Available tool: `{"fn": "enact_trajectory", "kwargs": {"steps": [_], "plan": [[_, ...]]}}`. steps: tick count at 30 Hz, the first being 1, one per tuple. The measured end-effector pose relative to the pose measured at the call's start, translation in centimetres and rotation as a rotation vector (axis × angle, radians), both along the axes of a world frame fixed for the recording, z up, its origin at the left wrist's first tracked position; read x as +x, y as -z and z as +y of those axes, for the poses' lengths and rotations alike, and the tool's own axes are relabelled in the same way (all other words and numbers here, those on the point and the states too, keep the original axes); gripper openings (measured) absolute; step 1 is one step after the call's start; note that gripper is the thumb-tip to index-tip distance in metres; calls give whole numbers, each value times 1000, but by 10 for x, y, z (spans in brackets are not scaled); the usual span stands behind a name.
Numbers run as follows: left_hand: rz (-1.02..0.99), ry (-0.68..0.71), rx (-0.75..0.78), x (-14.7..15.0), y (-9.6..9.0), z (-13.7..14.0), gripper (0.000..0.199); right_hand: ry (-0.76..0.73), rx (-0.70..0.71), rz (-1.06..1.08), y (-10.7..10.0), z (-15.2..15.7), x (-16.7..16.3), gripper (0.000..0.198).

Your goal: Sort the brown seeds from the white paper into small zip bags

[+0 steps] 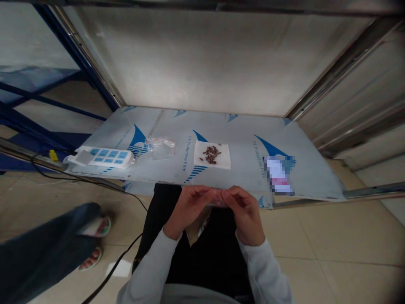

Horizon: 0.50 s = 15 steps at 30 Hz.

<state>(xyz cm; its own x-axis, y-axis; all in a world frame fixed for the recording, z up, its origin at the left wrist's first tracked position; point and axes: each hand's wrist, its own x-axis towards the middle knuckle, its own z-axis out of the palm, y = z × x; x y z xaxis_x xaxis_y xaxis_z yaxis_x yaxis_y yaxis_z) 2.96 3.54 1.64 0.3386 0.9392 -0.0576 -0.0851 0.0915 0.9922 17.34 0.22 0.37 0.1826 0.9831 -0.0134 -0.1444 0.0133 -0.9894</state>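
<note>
Both hands meet at the front edge of the film-covered shelf (pixel 164 173), above my lap. My left hand (pixel 191 207) and my right hand (pixel 246 215) each pinch a side of a small clear plastic bag (pixel 218 200) with a reddish tint. Fingers cover most of it, so its contents cannot be made out. Just beyond, a white paper square (pixel 223 163) lies flat with several small dark brown pieces (pixel 211 154) heaped on it. Clear plastic bags (pixel 162 147) with a reddish strip lie to the left of the paper.
A white power strip (pixel 110 157) with blue sockets sits at the shelf's left end. Its black cable (pixel 91 181) hangs over the edge. A blurred phone (pixel 279 175) lies on the right. Another person's leg (pixel 53 240) and sandalled feet are at lower left.
</note>
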Motion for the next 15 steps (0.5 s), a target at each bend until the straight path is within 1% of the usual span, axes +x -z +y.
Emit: {"fn": "enact_trajectory", "kwargs": {"steps": [1, 3, 5, 6, 9, 10, 11, 12, 13, 14, 15], "plan": [[4, -18, -1, -1, 2, 1, 24, 25, 10, -39, 0, 1, 0, 17], [57, -97, 21, -2, 6, 2, 25, 63, 27, -154, 0, 3, -2, 15], [120, -133, 56, -4, 8, 2, 24, 57, 35, -236, -1, 4, -4, 13], [136, -119, 72, -5, 8, 2, 24, 30, 35, -246, -2, 4, -5, 12], [132, 12, 92, -12, 8, 4, 28, -66, 23, -214, -3, 3, -4, 14], [133, 36, 92, -16, 9, 7, 34, -59, 16, -195, -3, 3, -1, 15], [145, 27, 93, -21, 11, 12, 41, -21, 7, -176, -2, 4, 3, 17], [172, -15, 99, -28, 15, 19, 47, 39, -6, -156, 0, 8, 9, 18], [218, -92, 108, -37, 20, 29, 51, 110, -22, -140, 2, 14, 17, 21], [288, -201, 129, -47, 26, 41, 50, 175, -41, -135, 6, 22, 28, 26], [401, -304, 150, -58, 32, 56, 47, 230, -59, -147, 11, 34, 41, 33]]}}
